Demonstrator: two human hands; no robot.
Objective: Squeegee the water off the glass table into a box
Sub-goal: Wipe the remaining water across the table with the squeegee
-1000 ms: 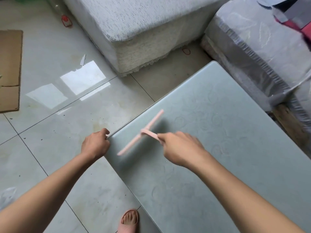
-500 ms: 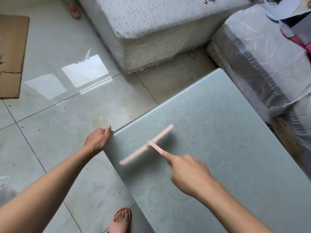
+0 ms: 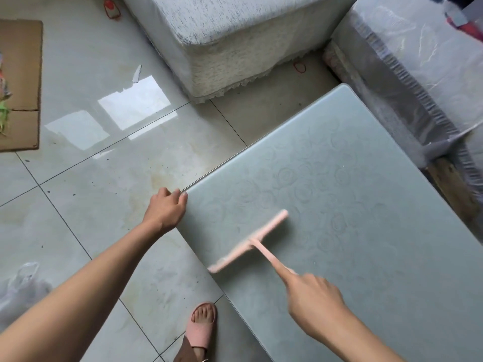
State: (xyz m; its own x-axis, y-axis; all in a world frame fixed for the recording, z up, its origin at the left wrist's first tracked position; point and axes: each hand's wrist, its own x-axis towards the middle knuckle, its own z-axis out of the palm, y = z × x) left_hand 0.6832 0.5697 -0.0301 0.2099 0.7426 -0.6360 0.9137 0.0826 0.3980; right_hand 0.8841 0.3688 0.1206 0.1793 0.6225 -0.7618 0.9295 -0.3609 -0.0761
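1. The pink T-shaped plastic squeegee (image 3: 248, 242) lies on the frosted grey-green glass table (image 3: 366, 231), just ahead of the right hand (image 3: 313, 296). That hand is curled round the end of the thin handle, with the index finger stretched along it.
2. The blade lies slantwise near the table's left edge and is blurred.
3. The left hand (image 3: 166, 209) grips the table's corner, fingers curled over the rim, apart from the squeegee.
4. The glass is matte, with faint swirling rose shapes and a rounded far corner.
5. The glossy pale tiled floor (image 3: 104, 178) shows dark specks, stains and window glare.
6. A foot in a pink slipper (image 3: 201, 327) stands beside the table's near edge.
7. Beyond are a white fabric seat with lace trim (image 3: 222, 35), plastic-wrapped furniture (image 3: 418, 74), flat brown cardboard (image 3: 21, 74) and a crumpled clear plastic bag (image 3: 21, 288).
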